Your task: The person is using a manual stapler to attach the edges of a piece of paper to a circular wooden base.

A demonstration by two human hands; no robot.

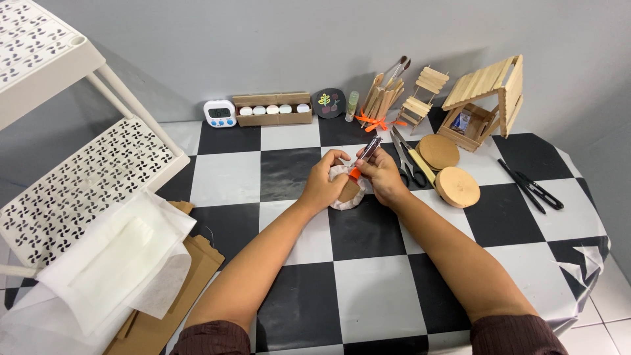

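Observation:
My left hand holds a round piece wrapped in white fabric down on the checkered table; brown card shows at its middle. My right hand grips a small metal stapler-like tool with an orange part, pressed at the top edge of the fabric-wrapped piece. Both hands meet over the piece near the table's middle.
Scissors and a yellow-handled cutter lie right of my hands, beside two round cork discs. Black pens lie far right. A popsicle-stick house, chair, paint pots and timer line the back. White fabric sheets and cardboard lie left, by a white rack.

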